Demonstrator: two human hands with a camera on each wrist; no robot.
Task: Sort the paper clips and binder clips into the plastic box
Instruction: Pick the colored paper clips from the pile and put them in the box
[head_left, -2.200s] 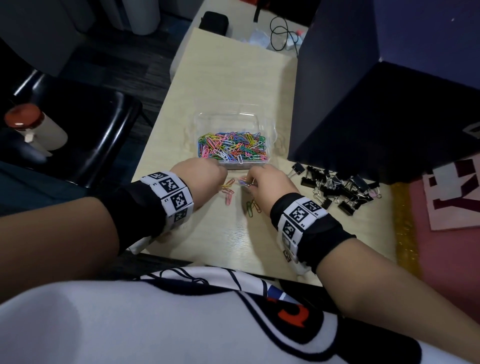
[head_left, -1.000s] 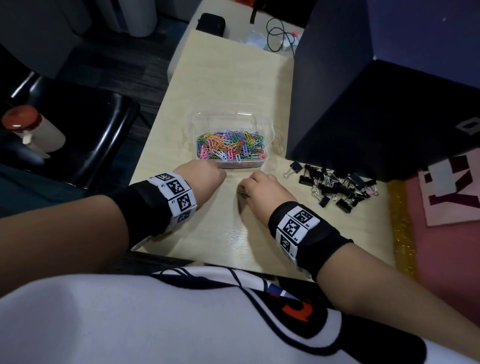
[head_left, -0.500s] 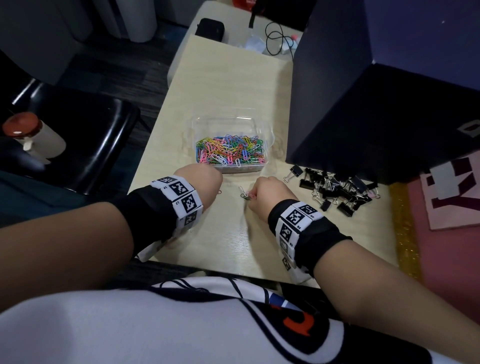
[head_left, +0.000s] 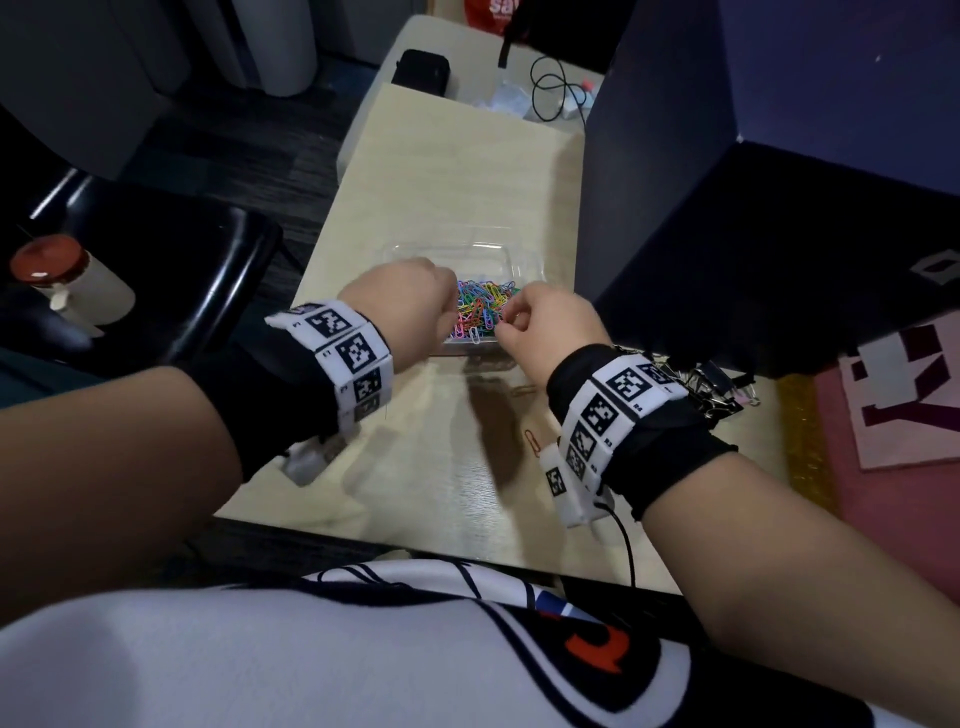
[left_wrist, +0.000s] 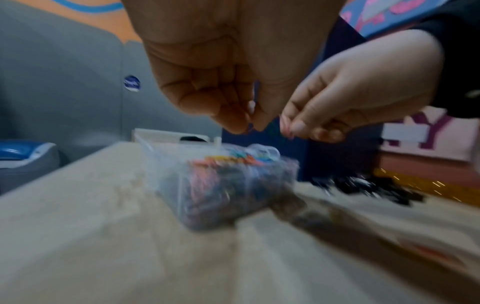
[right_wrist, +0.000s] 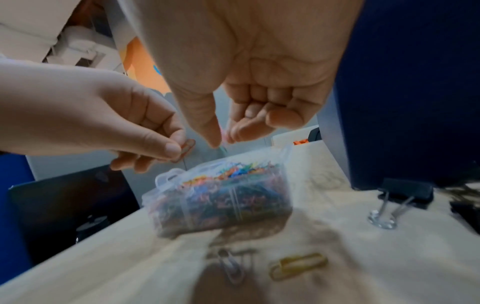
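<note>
On the pale counter (head_left: 447, 171) stands the plastic box (right_wrist: 221, 197), heaped with coloured paper clips (head_left: 480, 306). Above it, left hand (head_left: 402, 299) pinches an orange clip (right_wrist: 185, 149); right hand (head_left: 545, 325) seemingly pinches another. Binder clips (head_left: 711, 389) lie right.

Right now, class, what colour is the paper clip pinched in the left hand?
Orange, clearest in the right wrist view: the paper clip sits between the left hand fingers.
</note>
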